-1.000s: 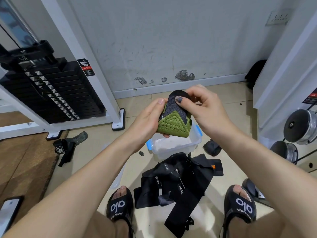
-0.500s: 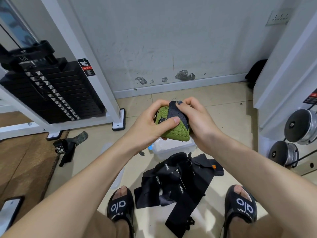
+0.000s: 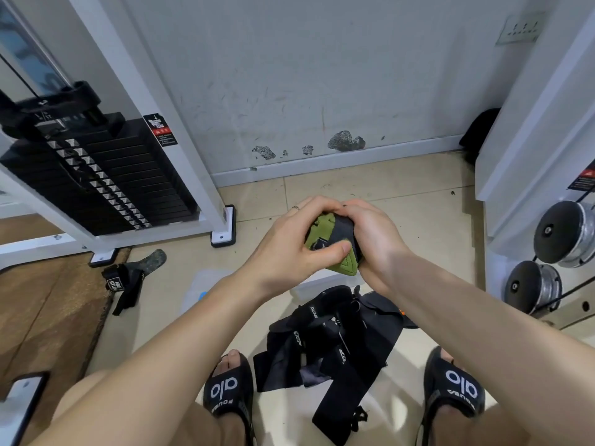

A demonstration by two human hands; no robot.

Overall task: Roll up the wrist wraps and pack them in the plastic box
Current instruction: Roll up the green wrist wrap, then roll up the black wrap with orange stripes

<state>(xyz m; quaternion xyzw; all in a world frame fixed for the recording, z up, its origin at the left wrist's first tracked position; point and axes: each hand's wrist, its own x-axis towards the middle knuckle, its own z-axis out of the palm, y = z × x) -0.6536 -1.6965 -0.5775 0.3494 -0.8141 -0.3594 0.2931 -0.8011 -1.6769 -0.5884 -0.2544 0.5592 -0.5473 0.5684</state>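
A green and black wrist wrap (image 3: 335,244) is bundled between both hands above the floor. My left hand (image 3: 299,246) grips it from the left, thumb pressed across its front. My right hand (image 3: 370,239) curls round it from the right and behind. Below my hands, only a strip of the clear plastic box (image 3: 317,286) shows; the rest is hidden by my arms. A pile of loose black wrist wraps (image 3: 335,339) lies on the tiles between my feet.
Another black strap (image 3: 128,278) lies on the floor at left, by a brown mat. A weight-stack machine (image 3: 96,175) stands at left, dumbbells (image 3: 560,233) on a rack at right. A clear lid (image 3: 203,284) lies left of the box. My sandalled feet flank the pile.
The wrap was held flat and open a second ago; both hands have closed round it into a tight bundle and dropped a little lower, covering more of the box.
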